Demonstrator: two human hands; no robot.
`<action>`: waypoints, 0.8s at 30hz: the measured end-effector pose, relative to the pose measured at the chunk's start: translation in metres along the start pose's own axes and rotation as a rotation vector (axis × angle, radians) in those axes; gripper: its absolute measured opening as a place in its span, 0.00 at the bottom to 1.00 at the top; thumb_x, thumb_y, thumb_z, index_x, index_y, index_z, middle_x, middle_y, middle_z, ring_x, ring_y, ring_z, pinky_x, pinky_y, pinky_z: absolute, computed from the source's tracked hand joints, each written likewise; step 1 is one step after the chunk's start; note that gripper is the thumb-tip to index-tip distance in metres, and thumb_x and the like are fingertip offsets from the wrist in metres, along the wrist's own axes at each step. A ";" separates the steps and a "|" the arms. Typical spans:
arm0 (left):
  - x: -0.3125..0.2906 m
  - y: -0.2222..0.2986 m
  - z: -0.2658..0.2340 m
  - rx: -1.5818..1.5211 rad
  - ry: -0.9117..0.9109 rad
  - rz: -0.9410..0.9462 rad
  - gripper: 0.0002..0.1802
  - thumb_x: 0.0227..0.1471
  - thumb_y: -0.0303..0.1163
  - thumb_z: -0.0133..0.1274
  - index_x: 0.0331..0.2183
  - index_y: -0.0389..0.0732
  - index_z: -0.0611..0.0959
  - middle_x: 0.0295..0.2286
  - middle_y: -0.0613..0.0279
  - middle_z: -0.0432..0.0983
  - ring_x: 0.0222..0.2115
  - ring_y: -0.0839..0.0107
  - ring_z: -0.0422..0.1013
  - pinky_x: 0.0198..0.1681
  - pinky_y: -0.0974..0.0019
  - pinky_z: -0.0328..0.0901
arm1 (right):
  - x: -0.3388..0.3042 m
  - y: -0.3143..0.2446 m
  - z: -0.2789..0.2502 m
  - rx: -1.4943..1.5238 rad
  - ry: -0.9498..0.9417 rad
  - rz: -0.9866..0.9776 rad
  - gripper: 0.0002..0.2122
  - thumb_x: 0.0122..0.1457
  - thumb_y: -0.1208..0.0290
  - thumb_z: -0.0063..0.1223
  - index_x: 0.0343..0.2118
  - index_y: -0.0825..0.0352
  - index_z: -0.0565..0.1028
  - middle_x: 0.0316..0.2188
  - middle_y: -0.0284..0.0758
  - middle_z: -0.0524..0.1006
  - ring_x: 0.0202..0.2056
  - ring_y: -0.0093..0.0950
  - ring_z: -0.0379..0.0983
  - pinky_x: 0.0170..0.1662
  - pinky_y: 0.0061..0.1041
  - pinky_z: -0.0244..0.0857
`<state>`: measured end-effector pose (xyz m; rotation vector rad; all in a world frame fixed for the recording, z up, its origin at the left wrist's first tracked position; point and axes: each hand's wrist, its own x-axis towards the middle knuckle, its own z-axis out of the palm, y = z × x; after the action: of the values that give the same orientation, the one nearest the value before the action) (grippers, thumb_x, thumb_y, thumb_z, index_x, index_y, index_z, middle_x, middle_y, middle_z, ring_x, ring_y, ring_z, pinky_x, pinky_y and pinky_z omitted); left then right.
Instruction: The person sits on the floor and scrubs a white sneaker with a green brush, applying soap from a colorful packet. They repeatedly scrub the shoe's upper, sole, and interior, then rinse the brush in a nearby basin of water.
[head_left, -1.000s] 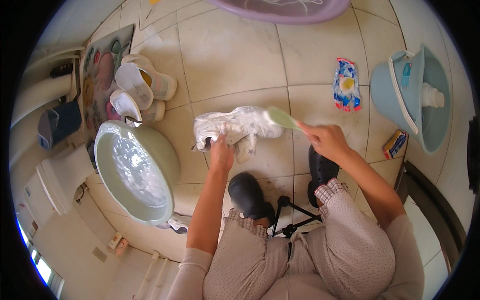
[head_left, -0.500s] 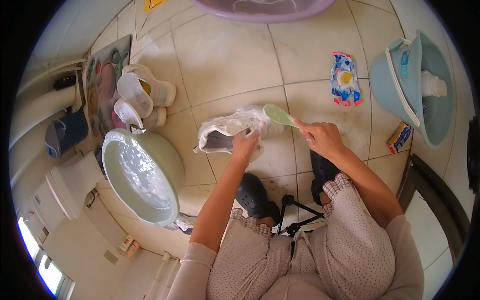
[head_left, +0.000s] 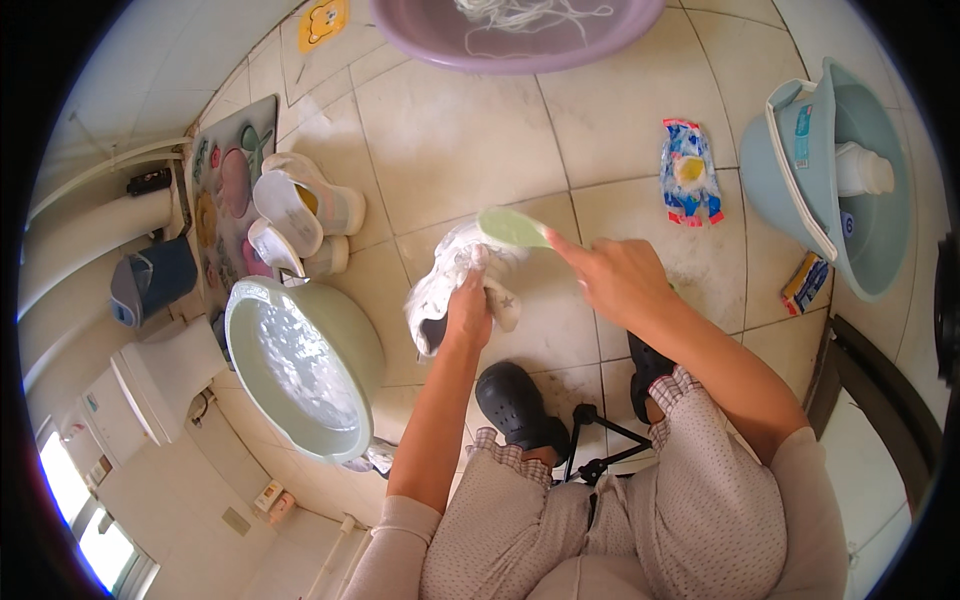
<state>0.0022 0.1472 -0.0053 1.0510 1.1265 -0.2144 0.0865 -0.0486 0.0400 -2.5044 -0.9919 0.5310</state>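
My left hand (head_left: 469, 312) grips a white sneaker (head_left: 436, 290) with small grey stars, holding it tilted above the tiles in front of me. Suds or wet patches seem to cover part of its upper. In my right hand (head_left: 622, 280) is a pale green brush (head_left: 512, 228), fingers closed round its handle and the index finger stretched along it. The brush head lies over the far right end of the sneaker; its bristles face down and are hidden.
A pale green basin (head_left: 372, 360) of sudsy water stands left, with white shoes (head_left: 335, 205) beyond it. White laces (head_left: 530, 14) lie in a purple basin (head_left: 520, 62) at the far side. Right are a blue packet (head_left: 690, 172), a blue bucket (head_left: 783, 170) and a small box (head_left: 805, 283).
My left hand has lifted and turned the sneaker, so its opening now points down toward me. The brush has shifted left with my right hand. The whole view has tilted slightly.
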 end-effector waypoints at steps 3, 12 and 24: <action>-0.002 0.003 -0.010 0.057 -0.064 -0.020 0.34 0.49 0.56 0.49 0.45 0.34 0.72 0.22 0.64 0.67 0.25 0.76 0.61 0.27 0.73 0.58 | 0.001 0.012 0.003 0.097 0.080 -0.077 0.27 0.42 0.74 0.54 0.51 0.53 0.68 0.13 0.33 0.71 0.16 0.33 0.69 0.21 0.32 0.63; -0.003 -0.002 -0.028 0.377 -0.039 0.162 0.24 0.51 0.51 0.50 0.34 0.38 0.77 0.22 0.63 0.72 0.21 0.75 0.64 0.26 0.73 0.58 | 0.009 -0.016 -0.016 0.115 0.066 -0.066 0.27 0.42 0.75 0.54 0.50 0.53 0.69 0.13 0.31 0.71 0.16 0.31 0.69 0.20 0.30 0.63; -0.005 0.018 -0.025 0.216 -0.126 0.149 0.28 0.51 0.52 0.50 0.39 0.34 0.76 0.30 0.64 0.70 0.30 0.75 0.62 0.35 0.73 0.59 | -0.016 0.003 -0.040 0.184 0.179 0.048 0.24 0.43 0.79 0.52 0.47 0.53 0.72 0.15 0.29 0.72 0.15 0.27 0.68 0.19 0.27 0.61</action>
<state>-0.0048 0.1749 0.0080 1.2899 0.9212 -0.2836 0.0962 -0.0707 0.0755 -2.3681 -0.7816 0.3856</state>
